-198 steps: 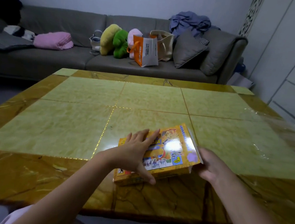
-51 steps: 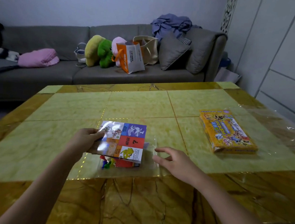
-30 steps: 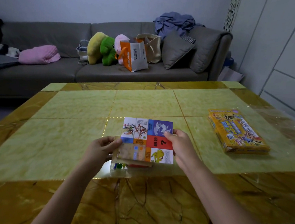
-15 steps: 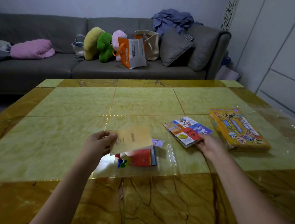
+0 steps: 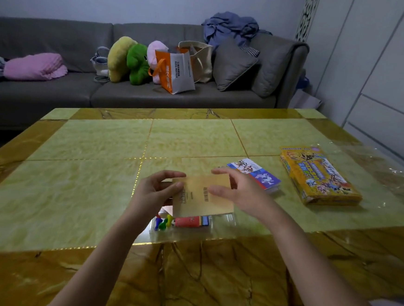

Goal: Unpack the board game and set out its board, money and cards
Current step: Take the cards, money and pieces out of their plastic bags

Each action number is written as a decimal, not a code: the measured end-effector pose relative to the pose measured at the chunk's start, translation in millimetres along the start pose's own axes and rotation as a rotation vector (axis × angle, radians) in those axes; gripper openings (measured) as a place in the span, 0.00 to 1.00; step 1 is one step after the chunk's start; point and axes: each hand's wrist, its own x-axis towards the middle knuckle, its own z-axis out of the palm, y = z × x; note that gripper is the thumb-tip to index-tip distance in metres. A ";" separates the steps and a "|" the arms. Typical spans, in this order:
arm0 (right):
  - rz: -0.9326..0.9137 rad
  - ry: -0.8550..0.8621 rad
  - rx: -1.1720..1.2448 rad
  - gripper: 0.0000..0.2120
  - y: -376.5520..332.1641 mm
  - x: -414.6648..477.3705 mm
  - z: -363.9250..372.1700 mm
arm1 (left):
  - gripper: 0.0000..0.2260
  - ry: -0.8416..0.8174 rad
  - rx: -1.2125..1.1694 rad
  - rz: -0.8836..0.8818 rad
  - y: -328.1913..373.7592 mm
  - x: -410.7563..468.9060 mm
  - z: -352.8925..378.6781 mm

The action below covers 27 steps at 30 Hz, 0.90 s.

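My left hand [image 5: 153,192] pinches the left edge of a tan paper booklet [image 5: 204,197] above the table. The relaxed fingers of my right hand [image 5: 237,192] touch the booklet's right part. Under the booklet lies a clear plastic bag [image 5: 224,223] with coloured pawns [image 5: 164,222] and a red card stack [image 5: 192,221]. The folded, colourful game board [image 5: 259,174] lies flat just right of my right hand. The yellow game box [image 5: 317,175] rests at the table's right side.
The yellow-green marble table [image 5: 86,168] has a brown border near me. Clear plastic film [image 5: 388,167] covers its right edge. Behind the table stands a grey sofa [image 5: 56,90] with plush toys, bags and cushions. White cabinets line the right wall.
My right hand let go of the folded board on the table and came left to the booklet. My left hand raised the booklet over the plastic bag.
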 end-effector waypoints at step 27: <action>-0.141 0.234 -0.546 0.29 21.5 -25.0 -11.4 | 0.16 0.031 0.859 -0.056 -32.8 -17.3 -16.1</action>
